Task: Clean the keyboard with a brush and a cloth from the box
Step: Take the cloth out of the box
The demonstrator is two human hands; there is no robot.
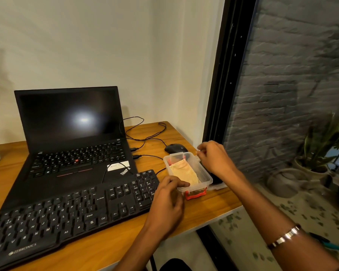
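A black external keyboard [67,214] lies across the front of the wooden desk. To its right stands a small clear plastic box [205,178] with a red latch at its near end. It is open, with a pale orange cloth [184,172] and something pink under it; no brush is recognisable. My left hand [167,200] grips the box's near left rim, thumb on the edge. My right hand [213,158] is at the box's far right corner, fingers pinched on the clear lid [217,185], which slopes down onto the desk beside the box.
An open black laptop [70,133] with a dark screen stands behind the keyboard. A black mouse [175,148] and loose cables [145,137] lie behind the box. The desk's right edge [231,209] is close to the lid, beside a glass window [282,94] with plants outside.
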